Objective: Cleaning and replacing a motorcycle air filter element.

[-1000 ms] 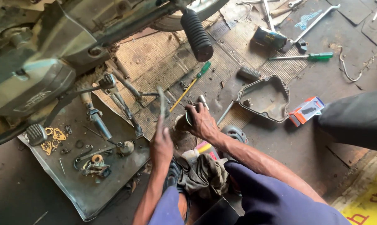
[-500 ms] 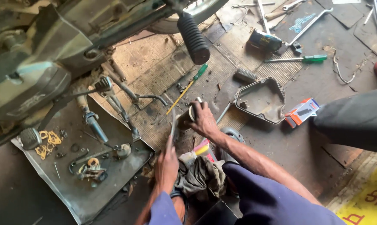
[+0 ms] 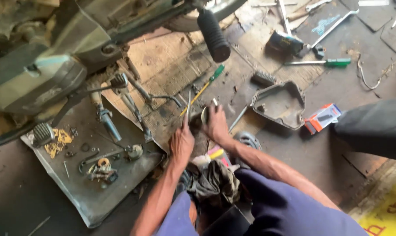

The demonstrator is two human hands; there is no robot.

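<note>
My left hand [image 3: 181, 142] grips a thin flat metal tool [image 3: 188, 105] that points up and away from me. My right hand [image 3: 216, 123] is closed around a small round metal part [image 3: 205, 114] held just above the floor. The two hands are close together, the tool's tip beside the part. Both sit in front of my knees, near a bundle of dirty rags [image 3: 213, 179].
A motorcycle engine [image 3: 36, 78] with a footpeg [image 3: 213, 35] looms at upper left. A grey metal tray [image 3: 97, 192] holds bolts and small parts. A metal cover [image 3: 279, 105], green-handled screwdrivers [image 3: 338, 62], wrenches [image 3: 333, 26] and a small box [image 3: 322, 118] lie on the floor. Another person's leg [image 3: 373, 126] is at right.
My left hand has moved up and right from near my knee, bringing the thin tool next to the part in my right hand. The view has shifted slightly.
</note>
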